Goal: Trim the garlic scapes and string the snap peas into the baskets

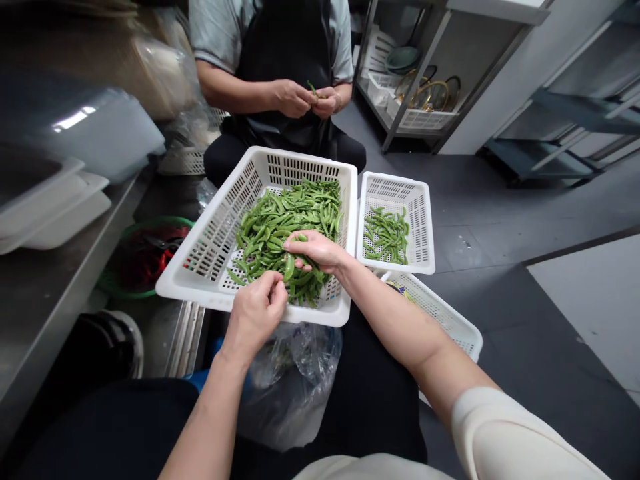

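Observation:
My right hand (316,251) is closed around green pea pods above the large white basket (197,270). One plump pea pod (289,267) sticks down from between its fingers. At that pod's lower tip, my left hand (257,308) is pinched, thumb against forefinger, over the basket's near rim. Beneath both hands lies a heap of pea pods (280,217) in the basket. To the right, a smaller white basket (423,230) holds a thinner layer of pods (386,235).
Across from me, a person's hands (307,99) hold a small green pod. Another white basket (450,313) stands by my right forearm. A clear plastic bag (295,373) hangs below the large basket. At left are a steel counter (95,260) and a green basin (117,283).

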{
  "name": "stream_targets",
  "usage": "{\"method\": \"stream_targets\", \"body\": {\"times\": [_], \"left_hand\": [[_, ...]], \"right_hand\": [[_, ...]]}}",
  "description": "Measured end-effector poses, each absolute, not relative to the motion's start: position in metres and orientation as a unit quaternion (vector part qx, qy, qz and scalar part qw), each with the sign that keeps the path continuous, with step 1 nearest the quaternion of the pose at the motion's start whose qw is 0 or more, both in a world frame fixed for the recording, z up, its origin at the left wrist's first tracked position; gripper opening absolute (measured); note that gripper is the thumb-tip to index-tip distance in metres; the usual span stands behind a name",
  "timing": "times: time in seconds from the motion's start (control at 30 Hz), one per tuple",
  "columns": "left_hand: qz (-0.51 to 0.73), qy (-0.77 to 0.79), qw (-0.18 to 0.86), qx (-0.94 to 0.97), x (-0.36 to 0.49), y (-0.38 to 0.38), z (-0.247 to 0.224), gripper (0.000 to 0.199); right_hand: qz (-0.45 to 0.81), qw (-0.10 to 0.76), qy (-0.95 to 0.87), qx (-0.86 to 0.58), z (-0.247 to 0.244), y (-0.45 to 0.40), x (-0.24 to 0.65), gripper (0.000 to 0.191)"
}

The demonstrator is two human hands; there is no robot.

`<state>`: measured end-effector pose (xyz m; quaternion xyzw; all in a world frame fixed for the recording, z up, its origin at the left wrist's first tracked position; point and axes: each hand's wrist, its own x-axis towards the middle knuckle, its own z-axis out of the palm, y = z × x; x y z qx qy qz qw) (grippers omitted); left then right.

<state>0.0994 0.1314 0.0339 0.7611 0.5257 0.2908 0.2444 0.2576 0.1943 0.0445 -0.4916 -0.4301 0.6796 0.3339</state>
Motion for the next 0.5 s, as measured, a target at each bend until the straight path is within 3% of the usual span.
{"method": "stream_targets", "body": {"times": [0.2,0.37,0.5], "left_hand": [[0.274,0.448,0.322,0.788,0.099,0.129,0.041,0.014],[0.49,0.52,0.505,0.484,0.086,0.142,0.047,0.007],[0.496,0.499,0.626,0.336,0.084,0.147,0.043,0.013]], "right_hand": [[0.642,0.221,-0.59,-0.436,0.049,0.186,0.263,0.008],[0.716,0.214,-0.571,-0.339,0.053,0.188,0.275,0.025],[0.759,0.224,-0.531,-0.302,0.05,0.186,0.273,0.045]]}}
